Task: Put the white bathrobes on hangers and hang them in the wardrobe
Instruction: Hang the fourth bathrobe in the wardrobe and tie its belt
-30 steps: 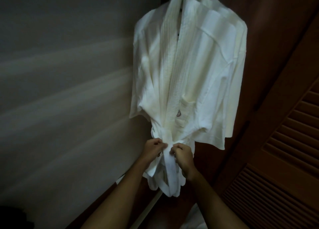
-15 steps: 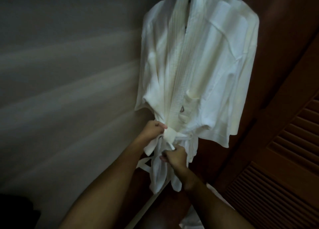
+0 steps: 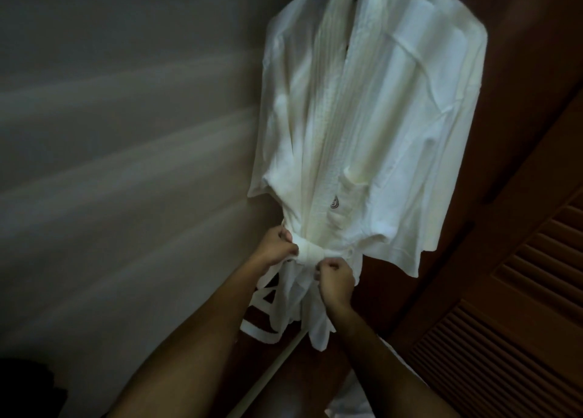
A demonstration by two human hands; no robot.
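Observation:
A white bathrobe [image 3: 372,118] hangs in the wardrobe, its top and hanger cut off by the frame's upper edge. A small dark emblem marks its chest pocket. Its white belt [image 3: 310,253] is wrapped around the waist, and loose belt ends [image 3: 262,329] dangle below. My left hand [image 3: 279,247] grips the belt at the left side of the knot. On the right of the knot, my right hand [image 3: 336,279] pinches the belt with curled fingers. More white fabric [image 3: 353,398] lies low between my forearms, partly hidden.
A plain grey wall [image 3: 110,165] fills the left. Dark wooden wardrobe panelling [image 3: 520,55] stands behind the robe. A louvred wooden door [image 3: 520,291] is at the right. The scene is dim.
The belt has been drawn tighter around the waist into a knot. My right hand rose from below the knot to its right side; the view shifted so the robe sits further right.

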